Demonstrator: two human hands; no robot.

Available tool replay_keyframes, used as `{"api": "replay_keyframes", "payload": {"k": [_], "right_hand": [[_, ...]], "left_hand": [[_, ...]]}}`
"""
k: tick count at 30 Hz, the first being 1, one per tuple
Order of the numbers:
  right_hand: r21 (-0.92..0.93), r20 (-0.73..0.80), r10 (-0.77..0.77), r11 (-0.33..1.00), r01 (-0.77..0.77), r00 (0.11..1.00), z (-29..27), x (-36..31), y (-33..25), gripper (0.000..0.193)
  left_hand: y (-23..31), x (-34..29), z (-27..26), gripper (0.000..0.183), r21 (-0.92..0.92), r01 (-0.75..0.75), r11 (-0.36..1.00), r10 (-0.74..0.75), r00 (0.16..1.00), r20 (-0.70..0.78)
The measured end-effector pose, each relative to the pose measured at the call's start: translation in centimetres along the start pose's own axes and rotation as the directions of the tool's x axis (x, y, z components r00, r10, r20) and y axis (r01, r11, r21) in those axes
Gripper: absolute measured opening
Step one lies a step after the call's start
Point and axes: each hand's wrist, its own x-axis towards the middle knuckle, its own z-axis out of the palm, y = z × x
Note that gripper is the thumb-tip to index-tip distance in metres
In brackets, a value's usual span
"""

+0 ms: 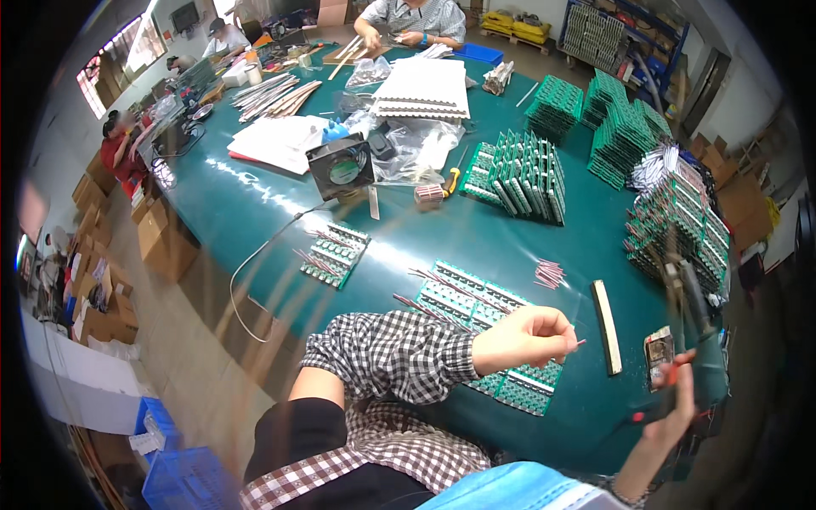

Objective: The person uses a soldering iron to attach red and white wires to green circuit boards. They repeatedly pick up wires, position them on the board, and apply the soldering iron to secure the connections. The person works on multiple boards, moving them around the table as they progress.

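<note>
My left hand [529,337] is closed in a pinch on a short thin wire [580,342], held over the green circuit board panels [459,297] in front of me. Thin red-brown wires lie across these panels. At the right, my right hand [673,418] is closed round a dark tool with orange-red parts [674,371]; motion blur hides its exact kind. That hand is beside a small worn block [659,357]. Between my hands lies a pale narrow bar [606,327]. Beyond my left hand is a small heap of short wires [550,274].
Stacked circuit boards [520,183] stand beyond the panels, with more piles at the right [680,225]. A fan [342,166] and its cable stand left of centre, near a yellow-handled screwdriver [453,180]. A co-worker [414,25] sits across the green table [255,208].
</note>
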Motion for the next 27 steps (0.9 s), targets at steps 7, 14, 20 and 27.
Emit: {"api": "replay_keyframes", "payload": {"k": [7, 14, 20, 27], "right_hand": [[0.124, 0.067, 0.063, 0.99, -0.071, 0.996, 2.4, -4.5, 5.1, 0.026], [0.152, 0.076, 0.16, 0.974, -0.17, 0.984, 2.4, -4.0, 6.5, 0.032], [0.103, 0.206, 0.073, 0.99, -0.096, 0.976, 2.4, -4.8, 6.5, 0.042], [0.11, 0.125, 0.145, 0.981, -0.159, 0.982, 2.4, -7.2, 6.5, 0.03]], "left_hand": [[-0.7, -0.3, -1.0, 0.014, 0.033, 0.032, 0.999, -0.033, 0.999, 0.018], [-0.5, 0.3, 0.3, 0.011, 0.155, 0.056, 0.986, -0.047, 0.997, -0.06], [-2.5, 0.5, 1.4, 0.008, 0.189, 0.101, 0.977, -0.095, 0.995, -0.039], [-3.5, 0.3, 2.0, 0.012, 0.188, 0.123, 0.974, -0.115, 0.992, -0.054]]}}
